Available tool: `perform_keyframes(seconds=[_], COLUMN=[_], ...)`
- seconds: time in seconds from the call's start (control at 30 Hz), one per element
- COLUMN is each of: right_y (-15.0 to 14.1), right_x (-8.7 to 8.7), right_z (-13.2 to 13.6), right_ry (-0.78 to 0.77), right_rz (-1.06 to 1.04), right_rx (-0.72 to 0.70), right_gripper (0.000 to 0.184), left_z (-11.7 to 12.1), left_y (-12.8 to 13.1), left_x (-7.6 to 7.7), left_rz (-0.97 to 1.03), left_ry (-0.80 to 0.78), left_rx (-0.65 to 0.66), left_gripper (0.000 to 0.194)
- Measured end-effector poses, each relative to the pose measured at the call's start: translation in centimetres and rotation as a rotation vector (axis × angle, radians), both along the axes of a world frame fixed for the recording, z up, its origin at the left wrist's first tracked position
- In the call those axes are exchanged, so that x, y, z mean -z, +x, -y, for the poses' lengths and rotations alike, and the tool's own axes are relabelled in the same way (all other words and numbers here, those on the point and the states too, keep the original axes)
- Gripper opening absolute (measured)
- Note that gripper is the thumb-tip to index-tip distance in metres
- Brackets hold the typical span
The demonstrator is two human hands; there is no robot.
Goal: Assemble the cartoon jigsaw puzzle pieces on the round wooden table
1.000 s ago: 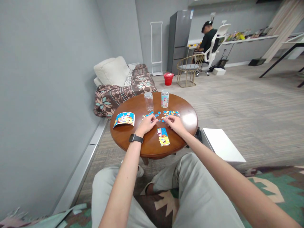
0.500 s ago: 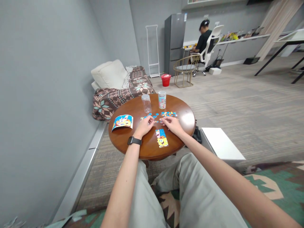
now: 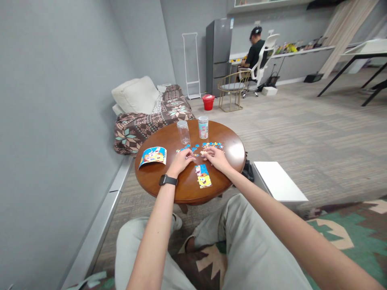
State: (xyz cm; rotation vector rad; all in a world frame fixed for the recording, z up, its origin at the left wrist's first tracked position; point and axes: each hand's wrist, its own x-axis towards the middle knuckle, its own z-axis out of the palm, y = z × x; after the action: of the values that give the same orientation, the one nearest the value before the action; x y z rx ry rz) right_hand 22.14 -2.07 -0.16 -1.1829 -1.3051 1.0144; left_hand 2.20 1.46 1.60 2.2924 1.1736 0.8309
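Observation:
My right hand pinches a pale jigsaw puzzle piece beside the loose pieces. Close to its left, my left hand, with a black watch on the wrist, has its fingers drawn together; whether a small piece is in them I cannot make out. Loose blue and yellow puzzle pieces lie just beyond both hands. Nearer to me is a joined section of puzzle with a yellow cartoon face. A curved picture sheet with a similar cartoon stands at the left of the table.
The round brown table also carries a clear jar and a labelled jar at its far side. A white box stands to the right. Farther off are a red bucket, a gold chair and a seated person.
A pale puzzle piece now shows at my right fingertips. Both hands stay close over the loose pieces. My left knee has swung outward, and the view has shifted slightly.

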Motion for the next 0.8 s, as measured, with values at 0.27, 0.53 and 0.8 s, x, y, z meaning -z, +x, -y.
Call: perform_keyframes(seconds=[0.27,0.53,0.8], right_y=[0.0,0.4,0.1], right_x=[0.0,0.3,0.3], right_z=[-0.1,-0.2,-0.4], right_ry=[-0.024,0.076,-0.009], right_rz=[0.103,0.272,0.144], right_rx=[-0.005,0.062,0.031], right_gripper=[0.016,0.012,0.013], left_z=[-0.2,-0.7,-1.0], left_y=[-0.1,-0.1,0.0], left_x=[0.0,0.9,1.4], left_rz=[0.019,0.029,0.087], left_ry=[0.03,0.076,0.027], left_rx=[-0.005,0.007,0.026], left_gripper=[0.01,0.009,0.009])
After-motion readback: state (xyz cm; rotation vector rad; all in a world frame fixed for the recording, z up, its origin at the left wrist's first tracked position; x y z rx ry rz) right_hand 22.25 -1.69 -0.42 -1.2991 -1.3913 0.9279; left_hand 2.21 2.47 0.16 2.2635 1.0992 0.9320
